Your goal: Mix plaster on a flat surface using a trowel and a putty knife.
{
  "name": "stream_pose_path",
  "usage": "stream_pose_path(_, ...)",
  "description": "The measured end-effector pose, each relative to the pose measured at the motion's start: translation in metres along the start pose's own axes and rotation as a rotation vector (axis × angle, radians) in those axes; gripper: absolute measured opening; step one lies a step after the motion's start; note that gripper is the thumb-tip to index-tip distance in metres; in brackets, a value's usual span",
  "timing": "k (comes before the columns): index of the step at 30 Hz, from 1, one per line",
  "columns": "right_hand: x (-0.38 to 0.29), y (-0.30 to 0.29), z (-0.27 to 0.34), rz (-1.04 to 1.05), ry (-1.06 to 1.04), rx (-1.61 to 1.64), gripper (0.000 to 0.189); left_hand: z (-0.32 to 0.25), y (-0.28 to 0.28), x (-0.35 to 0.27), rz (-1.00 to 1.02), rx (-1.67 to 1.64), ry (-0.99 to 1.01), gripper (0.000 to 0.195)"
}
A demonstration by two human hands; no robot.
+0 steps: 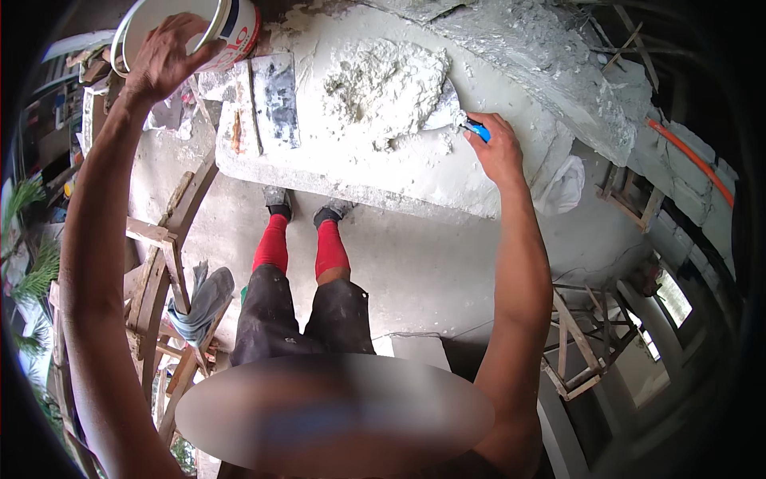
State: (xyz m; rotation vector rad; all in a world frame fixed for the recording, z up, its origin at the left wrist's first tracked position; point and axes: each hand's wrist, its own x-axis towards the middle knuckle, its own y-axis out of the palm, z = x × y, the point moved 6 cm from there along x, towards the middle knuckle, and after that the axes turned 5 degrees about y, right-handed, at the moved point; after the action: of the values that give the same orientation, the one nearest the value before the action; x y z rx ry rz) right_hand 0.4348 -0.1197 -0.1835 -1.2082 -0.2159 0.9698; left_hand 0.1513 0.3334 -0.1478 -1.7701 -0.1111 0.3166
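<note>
My right hand (498,146) grips the blue-and-black handle of a trowel (444,106). The trowel's metal blade is partly under a heap of wet white plaster (383,90), which lies on a plaster-coated slab (383,173). At the upper left, my left hand (170,57) is at the near rim of a white plastic bucket (239,45), thumb on the outside and fingers over the opening. The bucket's contents are hidden. Between bucket and heap, a flat rectangular finishing trowel (274,102) lies on the slab, its surface smeared with plaster.
Timber scaffolding (161,263) with a grey cloth (206,299) hung on it stands left of my legs. A white plastic bag (562,185) sits by the slab's right end. Wooden trestles (589,341) and an orange pipe (691,158) are at the right.
</note>
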Motion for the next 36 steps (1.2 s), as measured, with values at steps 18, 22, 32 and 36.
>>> stream_pose_path(18,-0.067,0.016,0.149,-0.085,0.336,-0.036,0.045,-0.133,-0.037,0.012,-0.158,-1.747,-0.571,0.028)
stream_pose_path(22,-0.057,0.026,0.15,0.036,0.442,0.02,0.044,-0.199,-0.004,0.031,-0.029,-1.37,-0.366,0.037)
stream_pose_path(32,-0.097,0.067,0.138,0.135,0.627,0.118,0.043,-0.069,0.14,-0.112,-0.213,-0.55,-0.881,0.055)
stream_pose_path(36,-0.135,0.123,0.118,0.077,0.717,0.32,0.045,-0.075,0.146,-0.095,-0.148,-0.612,-0.942,0.059)
